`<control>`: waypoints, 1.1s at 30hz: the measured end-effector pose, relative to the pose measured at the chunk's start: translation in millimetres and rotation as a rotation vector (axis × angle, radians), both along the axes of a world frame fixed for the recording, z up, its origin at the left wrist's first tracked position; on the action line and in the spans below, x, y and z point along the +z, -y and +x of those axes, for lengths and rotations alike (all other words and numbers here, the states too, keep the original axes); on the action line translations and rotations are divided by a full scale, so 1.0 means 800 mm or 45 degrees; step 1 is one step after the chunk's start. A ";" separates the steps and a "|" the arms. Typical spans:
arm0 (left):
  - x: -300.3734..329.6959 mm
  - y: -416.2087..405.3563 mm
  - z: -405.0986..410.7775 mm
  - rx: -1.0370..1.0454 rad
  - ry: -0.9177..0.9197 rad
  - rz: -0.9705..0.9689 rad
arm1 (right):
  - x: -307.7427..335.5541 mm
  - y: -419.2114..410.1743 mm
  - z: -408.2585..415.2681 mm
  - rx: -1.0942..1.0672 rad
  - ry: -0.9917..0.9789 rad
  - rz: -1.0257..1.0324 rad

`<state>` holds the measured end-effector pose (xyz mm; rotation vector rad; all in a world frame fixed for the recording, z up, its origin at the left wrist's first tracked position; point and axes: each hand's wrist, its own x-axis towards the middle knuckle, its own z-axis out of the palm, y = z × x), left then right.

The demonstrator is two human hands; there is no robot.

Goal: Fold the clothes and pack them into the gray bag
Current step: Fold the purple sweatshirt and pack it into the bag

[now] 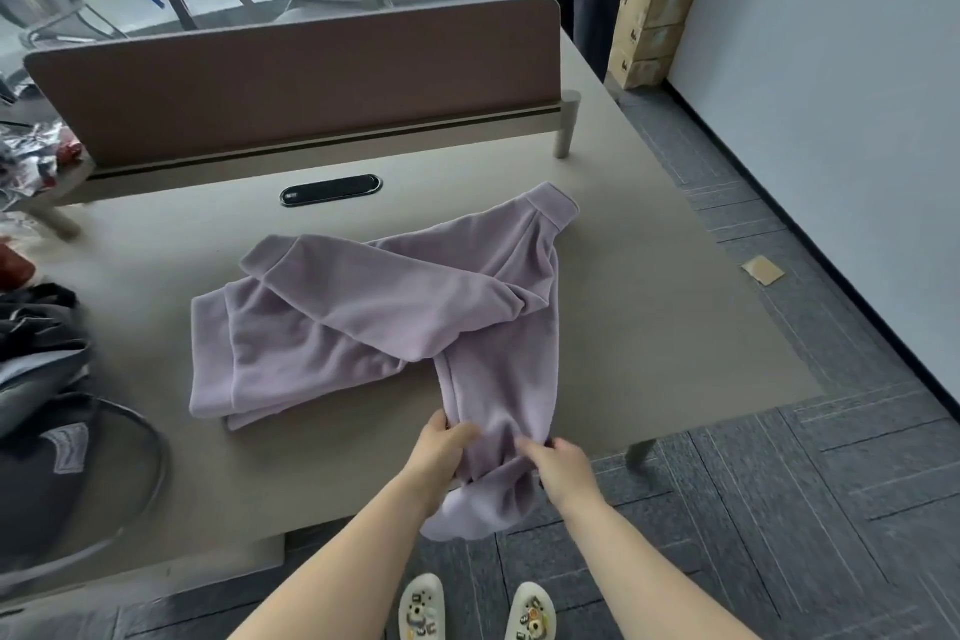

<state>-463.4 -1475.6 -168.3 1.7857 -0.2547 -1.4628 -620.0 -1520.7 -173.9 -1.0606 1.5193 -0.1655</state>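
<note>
Broadly, scene: a person stands at the near edge of a wide beige desk (649,286) with a brown divider panel (291,88) along its far side.
Desk: it carries the garment in the middle and a dark heap at its left edge.
Garment: a lilac fleece top (374,317) lies spread on the desk, its sleeves crossed over the body and its collar pointing to the far right.
Hanging part: one end of the top trails off the near desk edge, down toward the floor.
Bag: a dark gray bag (47,473) with a round opening sits at the left edge, well apart from both hands; more dark clothes lie just beyond it.
Left hand: the left hand (441,447) is curled around the left side of the trailing end, thumb on top.
Right hand: the right hand (558,465) pinches the right side of the same end, fingers bent into the fabric.
Position: the top stretches away from both hands, forward and to the left.
Advice: likely best to lift the held end evenly, keep it taut between the hands, and lay it flat over the crossed sleeves so the edges line up.
Risk: thick fleece may bunch or slide at the fold.
</note>
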 end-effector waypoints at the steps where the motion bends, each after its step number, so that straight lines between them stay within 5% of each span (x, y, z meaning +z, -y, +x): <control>1: 0.003 0.000 -0.002 -0.050 -0.023 -0.025 | -0.001 -0.005 0.002 0.005 0.027 0.099; 4: 0.007 0.001 -0.002 -0.151 0.149 -0.052 | -0.004 -0.019 0.000 -0.107 0.066 0.206; 8: 0.005 -0.002 0.009 -0.141 0.617 0.029 | 0.004 -0.021 -0.004 -0.330 0.135 -0.033; 17: 0.003 -0.011 -0.005 -0.204 -0.043 0.160 | 0.013 -0.040 -0.022 -0.573 0.664 0.118; 22: 0.010 -0.007 0.001 -0.148 -0.206 0.054 | 0.007 -0.054 -0.018 -0.114 0.389 0.111; 27: 0.021 -0.005 0.015 -0.356 -0.165 0.029 | 0.001 -0.062 -0.002 -0.092 0.316 0.090; 33: 0.024 0.006 0.023 -0.358 0.400 0.039 | -0.012 -0.058 -0.006 -0.447 0.103 -0.150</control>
